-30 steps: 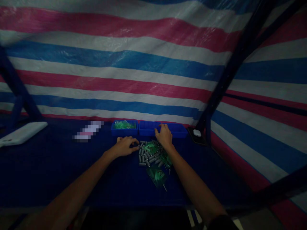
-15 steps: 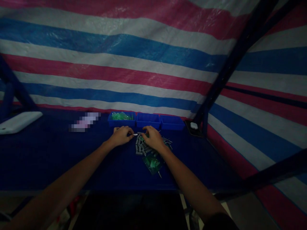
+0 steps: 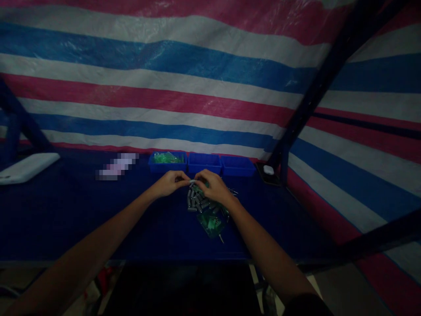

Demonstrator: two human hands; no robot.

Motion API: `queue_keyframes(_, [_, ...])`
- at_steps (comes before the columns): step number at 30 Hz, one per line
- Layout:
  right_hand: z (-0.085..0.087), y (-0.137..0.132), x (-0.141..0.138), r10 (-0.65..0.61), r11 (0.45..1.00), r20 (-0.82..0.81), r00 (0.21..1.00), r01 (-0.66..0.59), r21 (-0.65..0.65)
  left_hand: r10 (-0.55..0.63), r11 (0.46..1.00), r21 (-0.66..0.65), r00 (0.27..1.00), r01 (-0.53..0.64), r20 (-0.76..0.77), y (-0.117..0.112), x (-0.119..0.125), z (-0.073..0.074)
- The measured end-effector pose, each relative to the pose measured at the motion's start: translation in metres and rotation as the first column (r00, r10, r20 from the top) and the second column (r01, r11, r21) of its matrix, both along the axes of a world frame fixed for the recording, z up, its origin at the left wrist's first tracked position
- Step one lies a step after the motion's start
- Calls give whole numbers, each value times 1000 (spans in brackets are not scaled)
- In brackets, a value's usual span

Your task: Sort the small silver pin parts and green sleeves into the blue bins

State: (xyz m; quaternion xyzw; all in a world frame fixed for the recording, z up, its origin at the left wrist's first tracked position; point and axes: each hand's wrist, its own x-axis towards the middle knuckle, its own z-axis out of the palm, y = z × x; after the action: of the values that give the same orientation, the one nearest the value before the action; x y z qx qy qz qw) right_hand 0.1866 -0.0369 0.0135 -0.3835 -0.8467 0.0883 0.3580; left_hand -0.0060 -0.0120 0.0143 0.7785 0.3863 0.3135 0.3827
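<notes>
Both your left hand (image 3: 169, 183) and right hand (image 3: 213, 186) clamp fingers on one grey cylinder (image 3: 191, 181) above its pile (image 3: 201, 202), each taking an end.

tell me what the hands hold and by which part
A small pale piece, pinched at its two ends between the fingertips of the left hand and right hand; too dim to identify further.

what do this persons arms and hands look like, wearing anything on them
Both arms are bare from the wrist to well up the forearm. The left hand and the right hand have no gloves, and no watch, ring or band shows, though the light is dim. The only clothing in view is a dark sleeve edge high on the right arm, at the bottom of the picture.
</notes>
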Motion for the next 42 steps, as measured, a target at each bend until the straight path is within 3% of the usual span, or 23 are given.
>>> queue_keyframes(7, [0, 0, 1, 43, 998, -33, 999, -44, -50, -40, 996, -75, 997, 44, 65, -5, 0, 3])
queue_keyframes(12, [-2, 1, -2, 47, 985, -87, 995, -60, -165, -41, 994, -103, 997, 47, 65, -5, -1, 4])
queue_keyframes(15, [-5, 6, 0, 0, 980, -128, 992, -26, -199, -75, 995, -63, 997, 76, 14, -5, 0, 5])
queue_keyframes(18, [-7, 11, 3, -80, 978, -150, 985, 49, -203, -9, 995, 98, 996, 18, -91, -8, 3, 8])
queue_keyframes(21, [-6, 9, 2, -125, 981, -116, 985, 106, -160, 98, 961, 268, 993, -76, -72, -12, 5, 9])
queue_keyframes(26, [-1, -1, -10, -159, 984, 62, 985, 163, -69, 107, 931, 355, 993, -86, -40, -17, 10, 8])
queue_keyframes(30, [-3, 0, -14, -223, 974, 63, 973, 225, -22, 95, 929, 367, 991, -55, -92, -19, 15, 6])
queue_keyframes(37, [-1, -3, -7, -155, 986, -29, 988, 152, -72, 208, 931, 313, 977, -188, -34, -18, 18, 4])
queue_keyframes(42, [4, -8, -8, -183, 981, 100, 978, 174, 86, 190, 954, 238, 982, -185, 1, -13, 14, 3])
